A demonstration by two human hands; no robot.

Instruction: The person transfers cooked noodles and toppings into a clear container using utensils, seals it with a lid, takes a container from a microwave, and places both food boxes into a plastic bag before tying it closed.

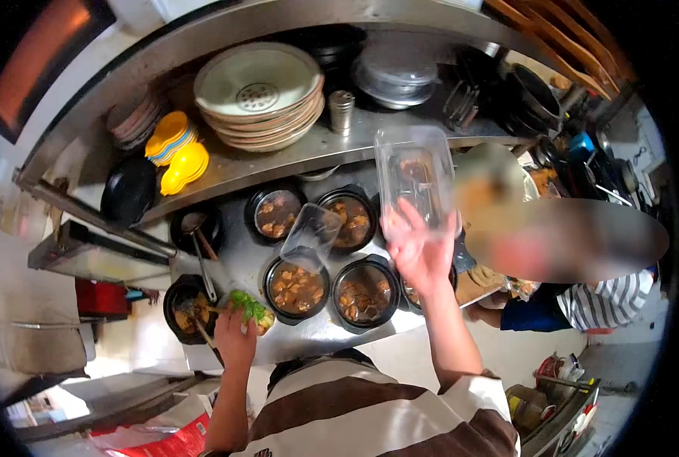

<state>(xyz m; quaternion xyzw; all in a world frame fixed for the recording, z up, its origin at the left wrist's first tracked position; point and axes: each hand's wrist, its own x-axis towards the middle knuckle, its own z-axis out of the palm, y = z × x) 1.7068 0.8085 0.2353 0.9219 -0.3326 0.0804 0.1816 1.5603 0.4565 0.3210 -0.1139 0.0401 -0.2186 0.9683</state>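
Note:
My right hand [423, 259] is raised over the counter, its fingers on the lower end of a clear plastic container [416, 164]. Some brown sauce or food shows through or inside that container; I cannot tell which. My left hand [235, 339] is low at the counter's front, fingers curled at a small heap of chopped green vegetables [253, 308]. Just left of it a black pot [178, 293] holds food and long-handled utensils. Between my hands are black pots of brown stew, including one pot [297, 291] and another [366, 293]. A second clear plastic container [311, 238] overlaps the pots.
Above the counter [237, 263], a metal shelf [278, 169] carries stacked bowls [259, 95], yellow scoops [183, 164], a metal shaker [342, 113] and dark pans [534, 99]. Another person in a striped sleeve [610, 301] stands at the right.

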